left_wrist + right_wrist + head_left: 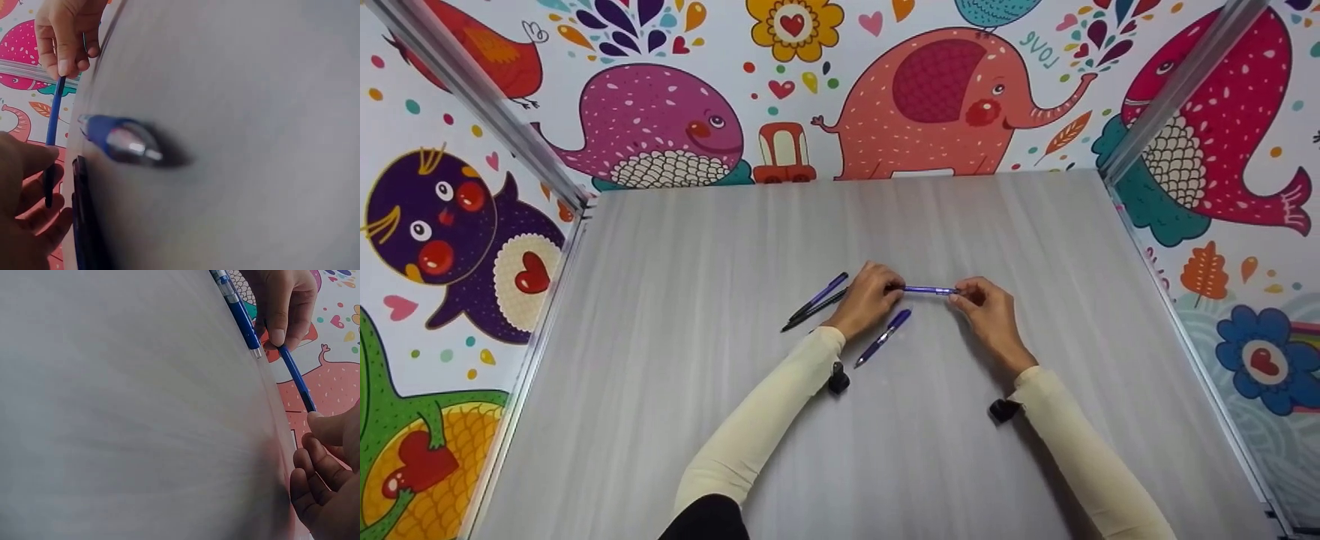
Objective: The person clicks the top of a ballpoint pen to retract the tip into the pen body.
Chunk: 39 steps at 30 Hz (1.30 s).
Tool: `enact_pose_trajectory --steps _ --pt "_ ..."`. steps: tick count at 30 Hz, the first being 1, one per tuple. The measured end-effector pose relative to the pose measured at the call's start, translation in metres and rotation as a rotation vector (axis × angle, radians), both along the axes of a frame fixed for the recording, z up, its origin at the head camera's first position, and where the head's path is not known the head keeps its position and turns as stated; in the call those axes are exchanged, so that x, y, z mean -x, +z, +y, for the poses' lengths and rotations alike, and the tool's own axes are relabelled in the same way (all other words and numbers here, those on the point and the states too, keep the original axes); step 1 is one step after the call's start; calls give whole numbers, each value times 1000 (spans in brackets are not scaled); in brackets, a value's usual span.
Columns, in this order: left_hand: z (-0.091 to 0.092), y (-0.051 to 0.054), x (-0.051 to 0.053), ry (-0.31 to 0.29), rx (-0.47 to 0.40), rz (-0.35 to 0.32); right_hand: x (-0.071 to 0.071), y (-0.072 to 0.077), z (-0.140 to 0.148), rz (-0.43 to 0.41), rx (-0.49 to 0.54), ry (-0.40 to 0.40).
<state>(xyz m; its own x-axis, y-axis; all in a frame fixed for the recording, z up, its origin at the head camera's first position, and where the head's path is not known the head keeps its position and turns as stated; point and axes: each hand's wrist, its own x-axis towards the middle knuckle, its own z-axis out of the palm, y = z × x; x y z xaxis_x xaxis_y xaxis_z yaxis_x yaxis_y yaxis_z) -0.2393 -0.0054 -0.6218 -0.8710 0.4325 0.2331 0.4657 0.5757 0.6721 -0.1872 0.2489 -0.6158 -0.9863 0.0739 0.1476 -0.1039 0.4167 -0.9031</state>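
Note:
Both hands hold one slim blue-purple pen (928, 290) between them, roughly level. The left hand (870, 298) pinches its left end; the right hand (990, 311) pinches its right end between thumb and fingers. In the left wrist view the pen (53, 121) runs from the left hand (28, 197) to the right hand (72, 36), its dark end showing past the left fingers. A thicker blue pen with a clear grip (883, 337) lies on the table below the left hand. Left of that hand lie two dark pens (816, 300), close together, one partly hidden by it.
The grey wood-grain table (660, 412) is edged by metal rails (529, 352) at its sides. Behind and beside it stand walls printed with cartoon animals (937, 105). A small black device (1003, 410) is at the right wrist, another (838, 379) at the left.

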Motion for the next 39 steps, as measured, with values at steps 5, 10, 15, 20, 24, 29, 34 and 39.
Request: enact_pose_trajectory --steps 5,10,15,20,24,29,34,39 --pt "2 3 6 7 54 37 5 -2 -2 -10 -31 -1" --pt "5 7 11 9 108 35 11 -4 -4 -17 -72 -15" --pt "5 12 13 20 179 49 16 -6 -5 -8 -132 -16" --pt "5 11 14 36 220 49 18 -7 -6 2 -162 -7" --pt "5 10 15 44 241 58 20 -6 -7 5 -193 -8" --pt "6 14 13 40 267 67 22 -2 -7 -27 -240 8" --pt "5 18 11 54 280 90 20 0 -6 -37 -265 44" --pt "3 22 3 103 273 98 11 4 -7 -41 -222 37"
